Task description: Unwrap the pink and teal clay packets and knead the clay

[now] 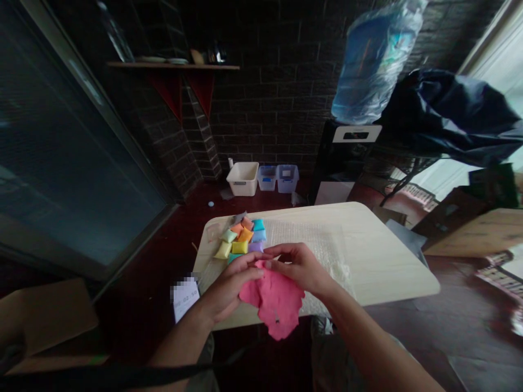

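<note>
A thin, ragged-edged sheet of pink modelling clay [280, 302] hangs from both hands over the front edge of the table, with a small hole low in it. My left hand [232, 286] is closed on its left upper part. At its top edge, my right hand [300, 267] pinches the clay between thumb and fingers. The fingertips of both hands nearly meet there. Just beyond my left hand lie several small pillow-shaped packets of coloured clay [239, 247], in yellow, orange, green, blue, purple and brown.
Bubble wrap [322, 239] covers part of the pale table [392, 261]. A phone showing a timer [186, 299] is at the left edge. Beyond stand a white bin [244, 182], two clear bins [287, 182] and a water dispenser [347, 158]. Cardboard boxes [469, 234] sit right.
</note>
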`<action>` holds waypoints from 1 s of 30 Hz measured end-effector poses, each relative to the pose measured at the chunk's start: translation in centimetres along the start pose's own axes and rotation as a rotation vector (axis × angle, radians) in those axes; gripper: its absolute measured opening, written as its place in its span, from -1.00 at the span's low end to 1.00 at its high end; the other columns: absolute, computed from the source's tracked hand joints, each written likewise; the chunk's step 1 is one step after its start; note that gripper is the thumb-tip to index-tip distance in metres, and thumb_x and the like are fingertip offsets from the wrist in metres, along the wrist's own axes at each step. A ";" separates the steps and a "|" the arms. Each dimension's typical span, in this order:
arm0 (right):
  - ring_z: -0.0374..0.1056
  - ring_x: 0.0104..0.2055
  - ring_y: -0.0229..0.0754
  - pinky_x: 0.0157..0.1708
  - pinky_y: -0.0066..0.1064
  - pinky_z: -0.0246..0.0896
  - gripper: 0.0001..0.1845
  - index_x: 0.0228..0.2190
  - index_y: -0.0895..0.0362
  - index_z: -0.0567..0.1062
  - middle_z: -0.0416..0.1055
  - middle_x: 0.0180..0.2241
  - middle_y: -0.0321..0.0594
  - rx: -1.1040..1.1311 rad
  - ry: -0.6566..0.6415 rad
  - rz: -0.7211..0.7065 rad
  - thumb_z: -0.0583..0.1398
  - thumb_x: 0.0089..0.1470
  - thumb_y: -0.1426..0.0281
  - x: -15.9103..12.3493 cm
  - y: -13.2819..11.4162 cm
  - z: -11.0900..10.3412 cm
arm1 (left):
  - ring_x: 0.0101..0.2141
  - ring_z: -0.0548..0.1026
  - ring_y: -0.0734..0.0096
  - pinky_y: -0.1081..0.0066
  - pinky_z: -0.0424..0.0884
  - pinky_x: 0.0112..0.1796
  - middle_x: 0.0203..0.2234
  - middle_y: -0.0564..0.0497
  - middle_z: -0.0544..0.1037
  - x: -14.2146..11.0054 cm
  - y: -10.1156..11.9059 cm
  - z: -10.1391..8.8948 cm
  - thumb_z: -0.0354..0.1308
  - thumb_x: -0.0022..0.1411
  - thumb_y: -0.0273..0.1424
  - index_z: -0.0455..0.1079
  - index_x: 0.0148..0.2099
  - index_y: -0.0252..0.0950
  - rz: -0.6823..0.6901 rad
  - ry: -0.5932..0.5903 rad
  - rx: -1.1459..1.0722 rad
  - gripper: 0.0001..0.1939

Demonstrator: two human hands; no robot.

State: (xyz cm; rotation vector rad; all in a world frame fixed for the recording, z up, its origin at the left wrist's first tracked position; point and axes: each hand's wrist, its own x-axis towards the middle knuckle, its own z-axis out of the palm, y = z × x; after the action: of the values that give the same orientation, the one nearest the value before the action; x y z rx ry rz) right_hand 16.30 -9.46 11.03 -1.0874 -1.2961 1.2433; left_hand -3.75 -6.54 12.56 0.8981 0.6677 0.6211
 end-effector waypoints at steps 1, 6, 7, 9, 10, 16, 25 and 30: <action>0.46 -0.37 -0.18 -0.35 -0.35 0.33 -0.70 -0.27 0.14 0.69 0.64 -0.31 -0.15 0.022 0.020 0.011 0.45 0.02 0.19 0.0 0.1 0.1 | -0.25 0.59 0.29 0.42 0.45 -0.26 -0.23 -0.06 0.63 -0.2 0.1 0.0 0.39 0.12 -0.46 0.50 0.05 -0.29 0.013 0.002 0.027 -0.59; 0.35 -0.50 -0.32 -0.52 -0.49 0.19 -0.68 -0.33 0.15 0.65 0.54 -0.46 -0.29 0.205 0.197 -0.002 0.47 -0.02 0.17 -0.1 0.4 0.1 | -0.32 0.53 0.43 0.45 0.46 -0.29 -0.24 -0.03 0.59 -0.1 -0.2 0.1 0.46 0.13 -0.41 0.44 0.10 -0.29 0.115 0.082 0.094 -0.51; 0.34 -0.51 -0.33 -0.53 -0.50 0.17 -0.66 -0.27 0.14 0.66 0.54 -0.46 -0.31 0.231 0.191 -0.007 0.47 -0.02 0.17 -0.2 0.2 0.1 | -0.34 0.51 0.45 0.47 0.44 -0.32 -0.26 -0.03 0.59 0.1 -0.5 0.1 0.46 0.14 -0.39 0.47 0.04 -0.32 0.144 0.114 0.108 -0.56; 0.37 -0.50 -0.32 -0.51 -0.50 0.20 -0.62 -0.22 0.14 0.66 0.56 -0.43 -0.29 0.257 0.128 0.006 0.47 -0.02 0.17 -0.5 0.0 0.2 | -0.37 0.50 0.47 0.50 0.41 -0.34 -0.30 -0.02 0.58 0.5 -1.1 0.0 0.45 0.15 -0.36 0.50 -0.06 -0.35 0.190 0.156 0.132 -0.65; 0.39 -0.48 -0.30 -0.49 -0.49 0.23 -0.62 -0.23 0.16 0.67 0.58 -0.41 -0.25 0.262 0.096 0.020 0.47 -0.02 0.16 -0.7 -0.1 0.2 | -0.37 0.50 0.46 0.49 0.41 -0.34 -0.33 -0.01 0.57 0.8 -1.4 0.0 0.45 0.15 -0.35 0.51 -0.09 -0.36 0.208 0.164 0.144 -0.68; 0.39 -0.55 -0.30 -0.54 -0.48 0.23 -0.67 -0.42 0.17 0.67 0.60 -0.47 -0.23 0.342 0.165 0.086 0.52 -0.12 0.18 -1.3 0.0 0.4 | -0.34 0.53 0.40 0.45 0.45 -0.28 -0.32 -0.04 0.62 1.9 -1.8 0.8 0.47 0.12 -0.33 0.56 -0.13 -0.37 0.309 0.220 0.265 -0.69; 0.41 -0.51 -0.27 -0.47 -0.44 0.29 -0.71 -0.43 0.14 0.66 0.61 -0.48 -0.24 0.306 0.240 -0.015 0.51 -0.10 0.20 -1.5 0.5 1.0 | -0.40 0.52 0.43 0.50 0.43 -0.35 -0.38 -0.01 0.63 2.0 -1.7 1.6 0.49 0.08 -0.31 0.59 -0.23 -0.36 0.368 0.273 0.341 -0.73; 0.47 -0.39 -0.15 -0.37 -0.33 0.34 -0.69 -0.37 0.15 0.67 0.64 -0.38 -0.14 0.128 0.297 -0.079 0.45 -0.01 0.16 -1.4 1.2 1.2 | -0.36 0.57 0.36 0.47 0.48 -0.31 -0.37 -0.04 0.65 1.7 -2.1 1.5 0.50 0.07 -0.30 0.62 -0.17 -0.38 0.336 0.320 0.305 -0.68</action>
State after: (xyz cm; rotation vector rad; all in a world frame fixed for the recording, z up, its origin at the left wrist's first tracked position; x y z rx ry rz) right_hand 15.19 -10.86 9.76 -1.0726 -1.0107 1.0460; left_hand -1.12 -7.03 10.99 1.2221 0.9233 0.9949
